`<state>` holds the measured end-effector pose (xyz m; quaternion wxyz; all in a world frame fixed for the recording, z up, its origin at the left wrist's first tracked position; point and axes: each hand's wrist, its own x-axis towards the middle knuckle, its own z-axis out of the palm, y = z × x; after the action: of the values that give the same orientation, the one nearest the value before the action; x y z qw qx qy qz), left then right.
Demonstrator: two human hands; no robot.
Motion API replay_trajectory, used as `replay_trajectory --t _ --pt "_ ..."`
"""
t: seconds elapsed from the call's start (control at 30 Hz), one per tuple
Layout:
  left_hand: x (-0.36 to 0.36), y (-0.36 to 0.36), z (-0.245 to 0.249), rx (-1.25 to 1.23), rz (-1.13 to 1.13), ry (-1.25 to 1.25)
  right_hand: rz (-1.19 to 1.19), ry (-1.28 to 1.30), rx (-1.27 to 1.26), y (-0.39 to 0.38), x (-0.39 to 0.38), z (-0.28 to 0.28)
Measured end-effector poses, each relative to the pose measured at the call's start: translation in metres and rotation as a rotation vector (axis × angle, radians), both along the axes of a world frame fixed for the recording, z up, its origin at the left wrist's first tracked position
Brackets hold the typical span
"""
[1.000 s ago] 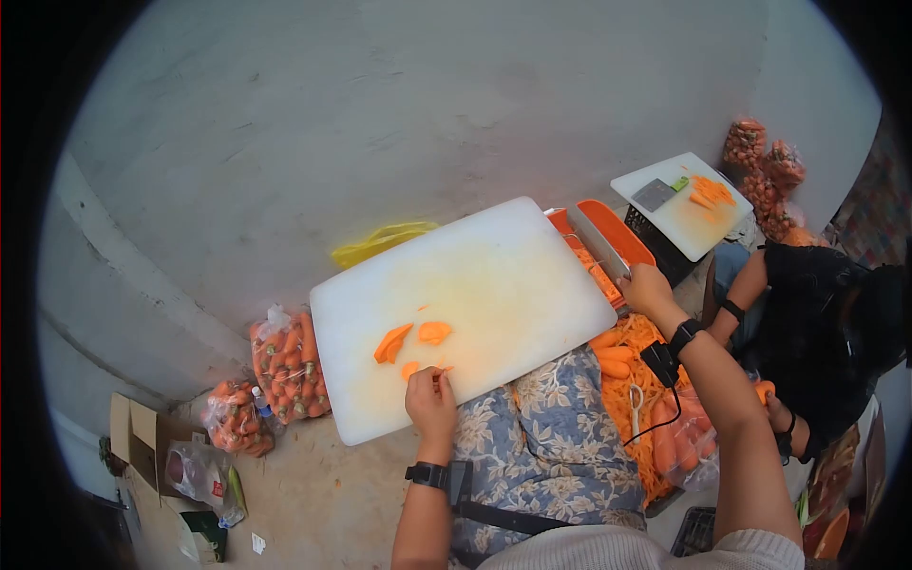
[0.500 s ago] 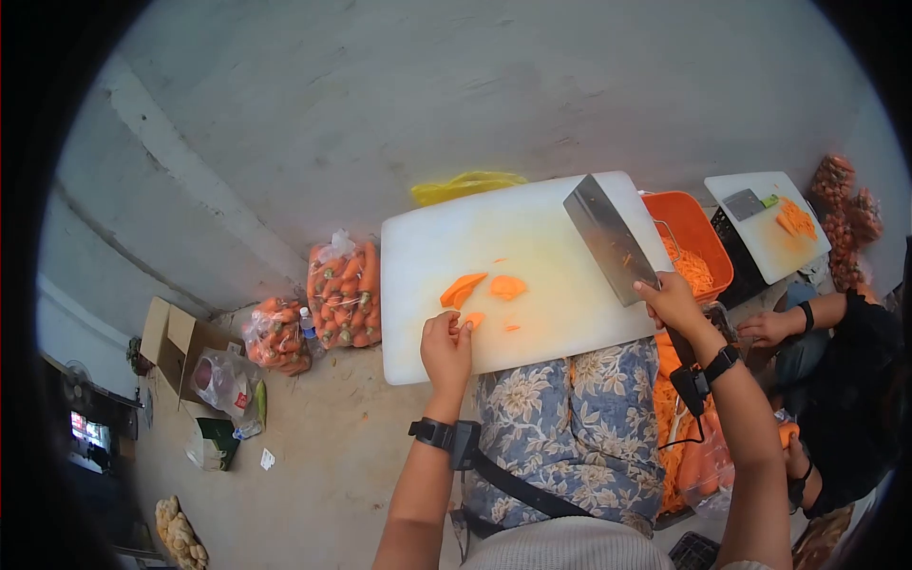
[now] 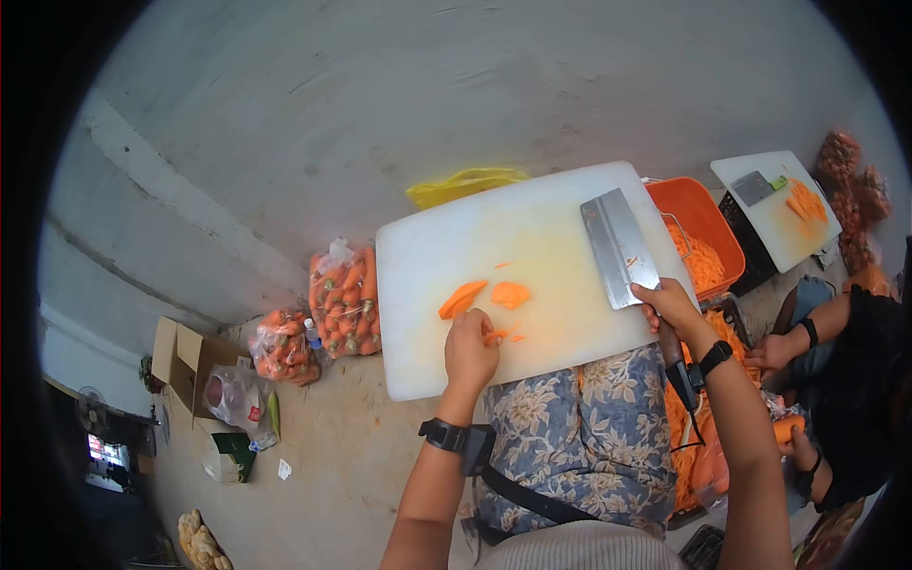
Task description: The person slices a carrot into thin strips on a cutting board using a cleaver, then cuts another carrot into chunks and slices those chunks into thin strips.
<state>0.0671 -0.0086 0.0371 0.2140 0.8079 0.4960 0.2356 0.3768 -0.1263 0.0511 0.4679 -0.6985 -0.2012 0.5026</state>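
A large white cutting board (image 3: 446,237) lies across the floral-covered lap. My right hand (image 3: 670,309) grips the handle of a cleaver (image 3: 617,242), whose broad blade is over the board's right side. At the board's lower middle, my left hand (image 3: 472,350) has its fingers drawn together around a small carrot piece (image 3: 495,336), partly hidden by the fingers. Just beyond the fingertips lie a long carrot chunk (image 3: 463,299) and a rounded carrot slice (image 3: 511,294). Thin carrot scraps lie around them.
Bags of carrots (image 3: 344,299) stand left of the board. An orange bin (image 3: 708,237) of shredded carrot is at the right. Another person's hand (image 3: 774,353) is close by my right arm; a second board (image 3: 774,214) with a knife stands beyond. A cardboard box (image 3: 195,366) sits left.
My left hand has shifted slightly right with the small carrot piece at its fingers. The cleaver blade has turned more upright and lies flatter, further right. The camera view has shifted a little.
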Motion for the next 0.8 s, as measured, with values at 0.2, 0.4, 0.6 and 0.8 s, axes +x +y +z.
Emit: replay_trajectory --t 0.2,0.4,0.6,0.8 --pt "0.021 0.025 0.003 -0.097 -0.017 -0.257 0.005 -0.009 0.043 -0.002 -0.001 -0.007" --pt "0.041 0.039 -0.003 0.103 0.001 -0.026 0.011 -0.029 0.071 0.001 0.000 -0.008" --pt "0.048 0.025 -0.012 0.194 -0.022 -0.046 -0.006 -0.087 0.085 -0.001 -0.005 -0.006" --pt "0.067 0.020 -0.011 0.194 -0.058 0.008 0.015 -0.028 0.107 -0.001 -0.002 -0.010"
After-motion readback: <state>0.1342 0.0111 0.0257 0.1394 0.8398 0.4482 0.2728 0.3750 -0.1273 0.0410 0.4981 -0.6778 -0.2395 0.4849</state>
